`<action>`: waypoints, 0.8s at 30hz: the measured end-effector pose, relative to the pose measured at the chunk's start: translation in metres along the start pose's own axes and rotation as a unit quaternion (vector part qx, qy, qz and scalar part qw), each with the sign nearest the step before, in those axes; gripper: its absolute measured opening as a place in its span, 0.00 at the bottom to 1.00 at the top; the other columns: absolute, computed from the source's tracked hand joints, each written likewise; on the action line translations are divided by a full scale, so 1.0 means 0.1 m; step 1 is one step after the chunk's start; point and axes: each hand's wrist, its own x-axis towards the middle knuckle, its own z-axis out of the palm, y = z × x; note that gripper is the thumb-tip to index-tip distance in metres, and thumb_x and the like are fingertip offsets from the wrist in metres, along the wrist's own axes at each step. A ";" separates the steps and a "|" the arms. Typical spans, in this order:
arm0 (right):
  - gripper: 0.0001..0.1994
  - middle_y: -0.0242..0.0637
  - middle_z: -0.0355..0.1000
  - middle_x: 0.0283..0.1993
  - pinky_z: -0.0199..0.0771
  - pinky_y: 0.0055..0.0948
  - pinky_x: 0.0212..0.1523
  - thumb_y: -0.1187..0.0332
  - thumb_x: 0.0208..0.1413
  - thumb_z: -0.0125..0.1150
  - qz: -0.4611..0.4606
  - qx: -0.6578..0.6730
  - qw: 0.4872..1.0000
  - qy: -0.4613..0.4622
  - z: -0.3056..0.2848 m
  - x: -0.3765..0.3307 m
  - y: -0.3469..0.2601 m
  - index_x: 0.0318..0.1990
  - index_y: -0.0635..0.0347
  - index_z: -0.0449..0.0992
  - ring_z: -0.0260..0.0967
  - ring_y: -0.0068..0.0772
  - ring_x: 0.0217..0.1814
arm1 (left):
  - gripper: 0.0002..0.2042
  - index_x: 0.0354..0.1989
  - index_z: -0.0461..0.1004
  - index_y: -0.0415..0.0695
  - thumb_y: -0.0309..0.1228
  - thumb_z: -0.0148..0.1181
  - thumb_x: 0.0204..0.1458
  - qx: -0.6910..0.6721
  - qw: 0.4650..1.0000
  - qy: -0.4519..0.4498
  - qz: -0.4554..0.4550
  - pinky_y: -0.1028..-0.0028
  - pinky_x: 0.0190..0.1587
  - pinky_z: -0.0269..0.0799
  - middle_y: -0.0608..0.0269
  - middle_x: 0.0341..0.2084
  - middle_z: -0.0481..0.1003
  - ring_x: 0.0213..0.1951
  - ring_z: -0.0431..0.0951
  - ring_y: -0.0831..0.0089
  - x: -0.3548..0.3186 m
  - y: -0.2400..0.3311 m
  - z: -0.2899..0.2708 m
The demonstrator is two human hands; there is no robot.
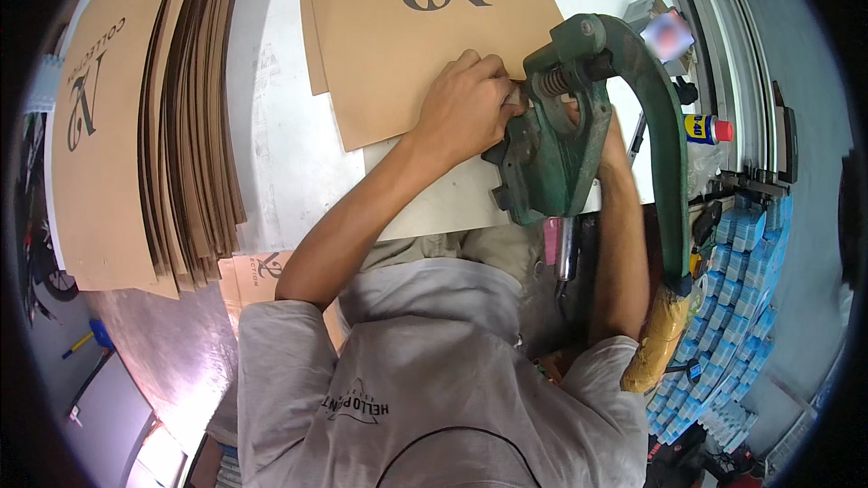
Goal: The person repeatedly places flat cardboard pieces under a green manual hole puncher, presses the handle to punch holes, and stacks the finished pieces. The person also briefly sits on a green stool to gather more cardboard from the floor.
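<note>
A brown printed cardboard sheet [398,45] lies on the white table [280,145], its near corner pushed under the head of a green hand-lever press [561,140]. My left hand [466,104] is closed on that corner, right beside the press's spring. My right hand [615,140] is mostly hidden behind the press body; only the wrist and forearm show. The press's long green lever [665,163] curves down to a handle wrapped in tan tape [655,339].
A tall stack of brown sheets [154,126] stands on the left of the table. A spray can [705,128] lies right of the press. Several small blue boxes [732,307] are piled at the right. More cardboard [258,276] sits below the table edge.
</note>
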 end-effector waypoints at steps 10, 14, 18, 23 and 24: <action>0.37 0.53 0.62 0.75 0.37 0.72 0.75 0.38 0.62 0.58 -0.523 -0.509 0.684 -0.031 -0.05 -1.77 -0.74 0.69 0.56 0.70 0.45 0.67 0.81 | 0.11 0.38 0.85 0.39 0.30 0.73 0.48 -0.010 1.000 -0.001 -0.006 0.60 0.48 0.75 0.56 0.37 0.79 0.43 0.77 0.55 0.02 0.03 0.11; 0.42 0.47 0.50 0.82 0.25 0.70 0.77 0.31 0.58 0.56 -0.391 -0.420 0.819 0.017 -0.14 -1.84 -1.04 0.73 0.49 0.67 0.33 0.65 0.85 | 0.11 0.38 0.85 0.39 0.30 0.73 0.48 -0.005 1.000 0.014 -0.010 0.61 0.49 0.76 0.57 0.38 0.79 0.44 0.78 0.54 -0.01 0.01 0.05; 0.38 0.52 0.60 0.76 0.47 0.45 0.81 0.38 0.67 0.50 -0.309 0.011 0.919 0.244 0.01 -1.70 -1.39 0.72 0.59 0.66 0.52 0.44 0.81 | 0.09 0.38 0.85 0.39 0.29 0.71 0.50 0.047 0.998 -0.005 0.034 0.61 0.50 0.76 0.58 0.41 0.79 0.46 0.77 0.56 0.03 -0.03 0.06; 0.16 0.40 0.80 0.50 0.76 0.29 0.51 0.71 0.66 0.61 -0.262 -0.234 0.933 0.070 -0.72 -0.36 -0.17 0.59 0.63 0.78 0.78 0.30 0.49 | 0.11 0.44 0.86 0.42 0.30 0.67 0.54 0.162 0.983 0.004 0.086 0.59 0.57 0.74 0.57 0.50 0.79 0.54 0.76 0.55 0.09 -0.13 0.09; 0.15 0.42 0.80 0.50 0.75 0.28 0.50 0.71 0.64 0.63 -0.211 -0.189 0.955 0.082 -0.67 -0.07 0.22 0.56 0.65 0.79 0.77 0.29 0.48 | 0.12 0.47 0.85 0.44 0.30 0.66 0.55 0.205 0.974 0.010 0.099 0.57 0.60 0.73 0.56 0.53 0.78 0.56 0.75 0.53 0.06 -0.13 0.02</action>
